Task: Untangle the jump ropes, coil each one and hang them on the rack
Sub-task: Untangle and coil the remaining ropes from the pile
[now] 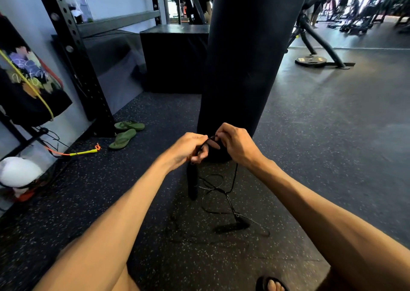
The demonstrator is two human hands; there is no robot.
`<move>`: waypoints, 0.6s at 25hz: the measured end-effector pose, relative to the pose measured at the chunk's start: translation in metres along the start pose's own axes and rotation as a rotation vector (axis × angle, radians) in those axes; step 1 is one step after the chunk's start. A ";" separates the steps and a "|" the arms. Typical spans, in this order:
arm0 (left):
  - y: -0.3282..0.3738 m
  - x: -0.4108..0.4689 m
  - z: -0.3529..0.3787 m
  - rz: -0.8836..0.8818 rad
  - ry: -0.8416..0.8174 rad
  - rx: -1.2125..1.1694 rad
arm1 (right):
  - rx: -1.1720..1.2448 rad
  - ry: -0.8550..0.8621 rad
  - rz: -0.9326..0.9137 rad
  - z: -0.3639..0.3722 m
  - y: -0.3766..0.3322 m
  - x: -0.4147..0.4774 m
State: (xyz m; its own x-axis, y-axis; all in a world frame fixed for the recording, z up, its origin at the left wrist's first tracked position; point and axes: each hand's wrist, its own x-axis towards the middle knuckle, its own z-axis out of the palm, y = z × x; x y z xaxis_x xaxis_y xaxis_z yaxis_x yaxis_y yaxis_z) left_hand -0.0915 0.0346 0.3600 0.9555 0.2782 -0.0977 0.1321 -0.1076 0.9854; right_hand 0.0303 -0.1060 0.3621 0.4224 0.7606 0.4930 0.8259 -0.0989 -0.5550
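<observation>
Left grip [188, 148] is clamped on the thin black jump rope [224, 192], and right grip [235, 145] pinches the same cord just beside it. One black handle [192, 179] dangles below the left grip; the other black handle [230, 226] lies on the speckled rubber floor [310, 179]. Just behind is the black punching bag [244, 57]. Far left, a yellow-and-orange rope [82, 152] lies near the black steel rack [73, 53].

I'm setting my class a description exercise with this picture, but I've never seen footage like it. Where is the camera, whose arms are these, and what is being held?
No machine here: one picture, from a wide-angle camera worn on a person's head, looking down at their bare arms. The left hand and right hand hold a black jump rope. One handle dangles below the left hand; the other handle lies on the floor. Behind is a punching bag; to the left are green flip-flops, a yellow-and-orange rope and a black rack.
</observation>
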 end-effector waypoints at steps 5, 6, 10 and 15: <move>0.008 -0.002 0.004 -0.007 -0.103 -0.251 | 0.097 0.040 0.091 -0.006 0.003 0.003; 0.009 -0.001 0.005 0.014 -0.103 -0.304 | 0.136 0.041 0.128 -0.005 0.005 0.003; 0.013 0.001 0.007 0.083 -0.088 -0.474 | 0.281 -0.069 0.287 0.003 0.014 -0.004; 0.020 0.003 -0.008 0.189 0.002 -0.765 | 0.274 -0.327 0.359 0.015 0.026 -0.022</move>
State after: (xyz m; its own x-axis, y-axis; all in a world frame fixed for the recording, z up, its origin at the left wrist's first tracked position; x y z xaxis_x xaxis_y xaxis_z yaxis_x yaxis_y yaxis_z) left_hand -0.0884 0.0410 0.3804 0.9431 0.3226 0.0807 -0.2516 0.5335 0.8075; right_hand 0.0375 -0.1155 0.3267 0.4854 0.8737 0.0316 0.5059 -0.2512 -0.8252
